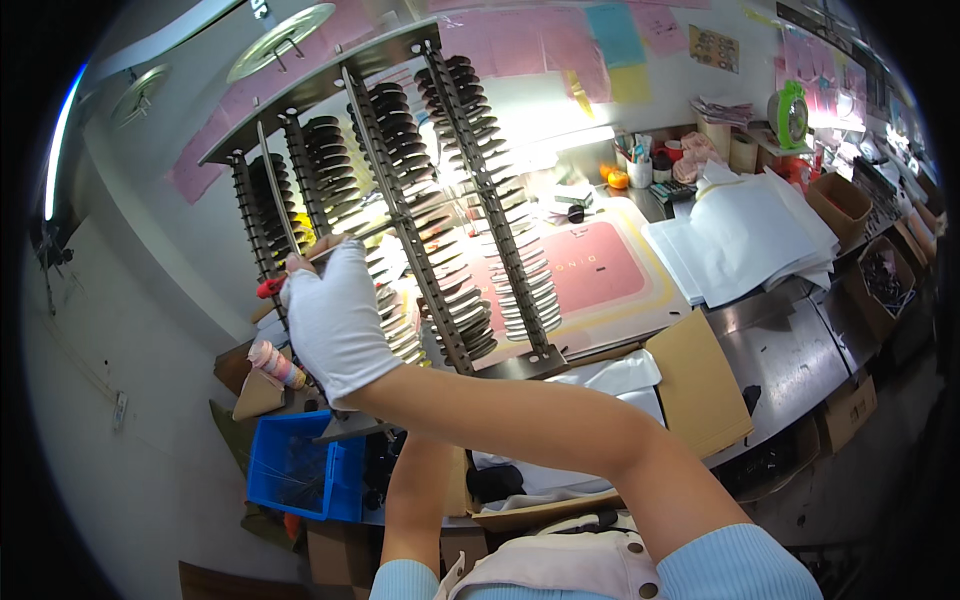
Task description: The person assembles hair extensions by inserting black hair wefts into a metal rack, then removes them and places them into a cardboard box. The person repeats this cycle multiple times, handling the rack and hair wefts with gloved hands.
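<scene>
My right hand (330, 319), in a white glove with bare fingertips, is curled at the left side of a tilted metal rack (405, 217). Its fingers close around a bar there. A small red piece (270, 287) shows beside the thumb; whether the hand holds it is unclear. Slotted uprights carry rows of thin, rounded pieces (401, 131), dark towards the top and shiny lower down. My left forearm (416, 487) passes up behind the right one, and the left hand is hidden from view.
Below the rack are a blue plastic bin (289, 465) with thin wires and an open cardboard box (694, 382). Behind lies a pink mat (592, 262). White sheets (742, 232), a green fan (787, 116) and oranges (617, 179) are farther right. A wall (90, 360) bounds the left.
</scene>
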Demonstrator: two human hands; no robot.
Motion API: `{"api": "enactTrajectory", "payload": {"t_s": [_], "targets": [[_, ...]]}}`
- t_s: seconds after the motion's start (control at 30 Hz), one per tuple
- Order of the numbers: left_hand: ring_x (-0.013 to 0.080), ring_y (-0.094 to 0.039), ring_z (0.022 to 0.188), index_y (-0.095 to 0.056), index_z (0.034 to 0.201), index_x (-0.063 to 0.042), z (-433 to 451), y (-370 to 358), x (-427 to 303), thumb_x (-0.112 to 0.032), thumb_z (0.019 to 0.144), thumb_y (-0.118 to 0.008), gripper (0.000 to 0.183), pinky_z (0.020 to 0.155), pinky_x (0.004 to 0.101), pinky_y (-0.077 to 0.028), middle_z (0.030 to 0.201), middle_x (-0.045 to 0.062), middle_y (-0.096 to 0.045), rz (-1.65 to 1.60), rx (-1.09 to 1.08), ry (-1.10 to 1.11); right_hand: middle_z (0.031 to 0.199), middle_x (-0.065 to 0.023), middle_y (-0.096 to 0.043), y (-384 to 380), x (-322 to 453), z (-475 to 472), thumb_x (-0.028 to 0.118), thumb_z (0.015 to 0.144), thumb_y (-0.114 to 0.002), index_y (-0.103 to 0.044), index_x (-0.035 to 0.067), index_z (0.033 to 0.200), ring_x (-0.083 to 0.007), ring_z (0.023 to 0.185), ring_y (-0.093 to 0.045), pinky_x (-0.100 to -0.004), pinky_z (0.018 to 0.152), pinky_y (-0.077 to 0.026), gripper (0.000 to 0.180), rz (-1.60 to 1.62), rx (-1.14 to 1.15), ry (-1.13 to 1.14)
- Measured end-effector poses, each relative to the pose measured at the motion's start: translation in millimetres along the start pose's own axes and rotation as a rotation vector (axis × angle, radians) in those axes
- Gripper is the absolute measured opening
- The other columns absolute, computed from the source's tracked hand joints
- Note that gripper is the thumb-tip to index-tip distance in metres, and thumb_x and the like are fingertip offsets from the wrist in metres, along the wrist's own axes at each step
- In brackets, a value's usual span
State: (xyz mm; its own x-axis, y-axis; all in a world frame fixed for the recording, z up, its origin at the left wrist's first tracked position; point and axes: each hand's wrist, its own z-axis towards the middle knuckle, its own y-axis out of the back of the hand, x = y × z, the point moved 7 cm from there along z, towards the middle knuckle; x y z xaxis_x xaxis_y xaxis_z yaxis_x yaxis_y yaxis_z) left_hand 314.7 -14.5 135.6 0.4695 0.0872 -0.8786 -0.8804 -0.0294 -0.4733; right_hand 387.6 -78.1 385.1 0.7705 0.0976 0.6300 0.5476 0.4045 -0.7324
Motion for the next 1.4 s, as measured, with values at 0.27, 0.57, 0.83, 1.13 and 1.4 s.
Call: {"api": "enactTrajectory", "payload": {"t_s": [0.27,0.57,0.83,1.13,1.4], "targets": [[0.0178,-0.065,0.089,-0.053,0.135,-0.005,-2.7,-6.1,-14.0,-0.048,0.106,-0.044,0.053,0.071,0.0296,-0.054,0.114,0.010,-0.066,-0.018,0.004,-0.003,0.076,-0.0048,-0.060,4.1,13.3,-16.0,0.009,0.102,-0.056,-0.043,0.000,0.111,-0.0089,0.065,-0.055,-0.0253,0.060,-0.046,0.019,0.022,-0.015,-0.081],[0.0174,-0.066,0.084,-0.054,0.134,-0.005,-7.9,-9.7,-27.7,-0.050,0.106,-0.044,0.054,0.068,0.0291,-0.055,0.110,0.010,-0.067,-0.081,0.026,-0.028,0.079,-0.0053,-0.061,27.6,20.6,-47.7,0.013,0.103,-0.058,-0.045,0.001,0.110,-0.0092,0.069,-0.056,-0.0248,0.059,-0.045,0.019,-0.156,0.005,-0.055],[0.0169,-0.066,0.080,-0.055,0.133,-0.005,-3.0,-18.1,-48.2,-0.051,0.106,-0.044,0.055,0.064,0.0287,-0.055,0.106,0.009,-0.068,-0.115,0.068,-0.061,0.078,-0.0054,-0.060,42.7,28.7,-62.7,0.013,0.103,-0.059,-0.043,0.003,0.108,-0.0071,0.056,-0.048,-0.0224,0.048,-0.039,0.020,-0.074,-0.016,-0.111],[0.0165,-0.067,0.076,-0.055,0.132,-0.005,7.3,-17.2,-85.1,-0.053,0.105,-0.044,0.056,0.060,0.0283,-0.055,0.103,0.009,-0.069,-0.148,0.101,-0.127,0.078,-0.0059,-0.061,75.5,30.6,-86.8,0.013,0.103,-0.057,-0.040,0.008,0.113,-0.0067,0.051,-0.040,-0.0226,0.044,-0.032,0.021,-0.126,-0.078,-0.188],[0.0160,-0.067,0.071,-0.056,0.131,-0.005,-1.9,-22.4,-95.3,-0.054,0.105,-0.044,0.057,0.057,0.0279,-0.055,0.099,0.009,-0.070,-0.199,0.162,-0.155,0.080,-0.0066,-0.061,92.0,43.1,-104.2,0.015,0.102,-0.061,-0.039,0.008,0.112,-0.0085,0.056,-0.047,-0.0241,0.047,-0.037,0.025,-0.070,-0.101,-0.237]]}}
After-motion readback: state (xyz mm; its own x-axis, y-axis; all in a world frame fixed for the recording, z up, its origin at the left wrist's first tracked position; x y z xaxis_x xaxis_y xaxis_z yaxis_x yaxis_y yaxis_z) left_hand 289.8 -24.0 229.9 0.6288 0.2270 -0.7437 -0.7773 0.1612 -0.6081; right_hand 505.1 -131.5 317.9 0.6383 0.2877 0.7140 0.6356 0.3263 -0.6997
